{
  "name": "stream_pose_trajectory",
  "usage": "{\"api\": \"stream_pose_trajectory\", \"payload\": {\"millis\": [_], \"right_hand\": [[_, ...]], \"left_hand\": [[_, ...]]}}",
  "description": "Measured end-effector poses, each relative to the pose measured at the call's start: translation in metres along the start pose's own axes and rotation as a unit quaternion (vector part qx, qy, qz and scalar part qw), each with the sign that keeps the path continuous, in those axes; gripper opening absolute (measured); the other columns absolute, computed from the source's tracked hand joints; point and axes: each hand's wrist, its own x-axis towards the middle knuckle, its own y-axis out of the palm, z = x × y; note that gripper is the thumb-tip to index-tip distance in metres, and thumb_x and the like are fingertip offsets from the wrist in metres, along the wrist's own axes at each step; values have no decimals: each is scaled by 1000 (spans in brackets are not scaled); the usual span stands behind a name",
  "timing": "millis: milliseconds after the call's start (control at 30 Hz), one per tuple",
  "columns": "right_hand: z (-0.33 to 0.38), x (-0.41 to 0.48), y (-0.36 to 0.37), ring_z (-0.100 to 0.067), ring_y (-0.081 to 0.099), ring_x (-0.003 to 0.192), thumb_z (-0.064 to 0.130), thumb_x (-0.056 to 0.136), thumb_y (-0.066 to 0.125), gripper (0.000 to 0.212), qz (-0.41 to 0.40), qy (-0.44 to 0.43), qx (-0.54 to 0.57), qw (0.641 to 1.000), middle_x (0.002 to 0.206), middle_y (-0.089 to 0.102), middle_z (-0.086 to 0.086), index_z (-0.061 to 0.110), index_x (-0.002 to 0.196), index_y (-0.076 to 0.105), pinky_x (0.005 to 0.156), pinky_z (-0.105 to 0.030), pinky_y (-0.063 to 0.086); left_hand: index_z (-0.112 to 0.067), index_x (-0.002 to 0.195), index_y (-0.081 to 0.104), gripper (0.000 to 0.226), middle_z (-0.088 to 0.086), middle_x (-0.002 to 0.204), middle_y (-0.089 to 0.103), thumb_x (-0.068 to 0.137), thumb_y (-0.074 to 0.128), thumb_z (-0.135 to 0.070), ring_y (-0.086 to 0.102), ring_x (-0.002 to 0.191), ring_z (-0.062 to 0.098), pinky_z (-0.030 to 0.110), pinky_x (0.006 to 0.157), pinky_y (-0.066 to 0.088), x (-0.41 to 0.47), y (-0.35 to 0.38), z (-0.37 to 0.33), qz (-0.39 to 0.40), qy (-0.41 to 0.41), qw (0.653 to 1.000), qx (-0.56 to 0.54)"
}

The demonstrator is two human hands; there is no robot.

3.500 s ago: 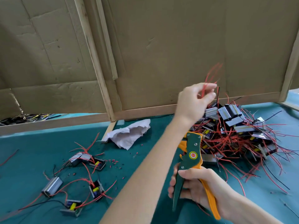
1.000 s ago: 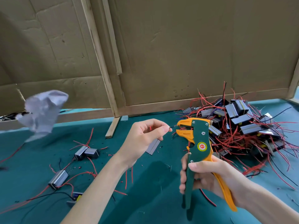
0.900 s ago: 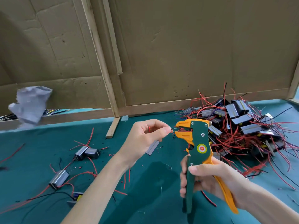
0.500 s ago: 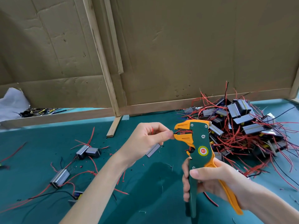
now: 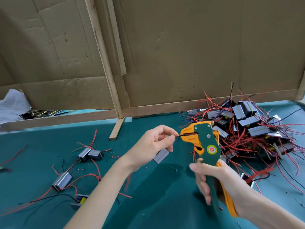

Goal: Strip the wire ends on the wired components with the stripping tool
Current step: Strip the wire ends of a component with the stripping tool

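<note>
The left hand (image 5: 155,142) pinches a thin wire (image 5: 177,136) between thumb and finger. The wire's tip sits in the orange mouth of the green and orange stripping tool (image 5: 206,142), which stands upright. The right hand (image 5: 219,177) is wrapped round the tool's long handles. A small grey metal box (image 5: 160,156) shows just under the left hand. A big heap of grey boxes with red wires (image 5: 247,126) lies on the green worktop (image 5: 156,195), at 3 o'clock from the tool.

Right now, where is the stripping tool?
Head view: the stripping tool stands centre-right in the right hand, its head at the wire in the left hand, beside the component pile.
</note>
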Motion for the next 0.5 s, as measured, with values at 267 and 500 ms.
{"api": "stream_pose_trajectory", "payload": {"millis": [267,500], "right_hand": [[8,8,-2,-41,65,67,14,58,77,21,9,59,111,992,74,61,-26,2,73,68,65,-46,57],[6,6,5,-41,63,65,12,65,66,21,11,67,113,991,74,59,-27,-4,78,61,62,-46,57]], "left_hand": [[-24,105,43,14,-14,105,71,100,43,-10,53,76,14,28,74,42,0,10,58,-86,-77,987,111],[-16,96,39,11,-17,95,72,100,48,-21,54,71,-17,7,61,35,2,23,59,-152,-90,978,110]]}}
